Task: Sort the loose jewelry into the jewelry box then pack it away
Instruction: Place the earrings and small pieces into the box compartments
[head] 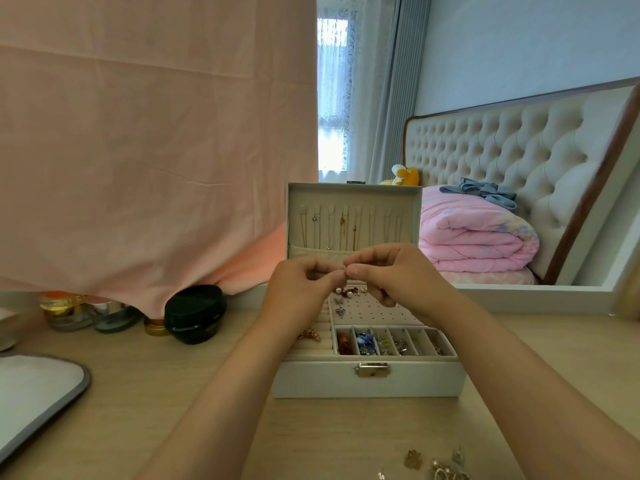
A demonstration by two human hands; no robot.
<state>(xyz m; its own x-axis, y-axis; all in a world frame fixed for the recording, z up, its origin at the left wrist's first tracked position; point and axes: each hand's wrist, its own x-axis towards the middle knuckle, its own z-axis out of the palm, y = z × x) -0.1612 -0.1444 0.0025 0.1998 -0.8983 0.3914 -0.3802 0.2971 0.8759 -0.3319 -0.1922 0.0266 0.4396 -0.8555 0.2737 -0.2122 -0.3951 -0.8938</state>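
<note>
A white jewelry box (367, 379) stands open on the wooden table, its lid (353, 195) upright with several thin necklaces hanging inside. Above the box's earring panel (374, 310), my left hand (304, 289) and my right hand (391, 271) meet fingertip to fingertip and pinch a tiny piece of jewelry (345, 269) between them; it is too small to tell what it is. Several earrings sit at the panel's far edge. The front compartments (391, 342) hold small coloured and silver pieces. A gold brooch (309, 335) lies on the ring rolls at left.
Loose jewelry (440, 467) lies on the table near the front right edge. A black jar (194, 315) and small bottles (69, 311) stand at the back left under a pink cloth. A grey-rimmed white mat (34, 393) lies at the left. A mirror behind reflects a bed.
</note>
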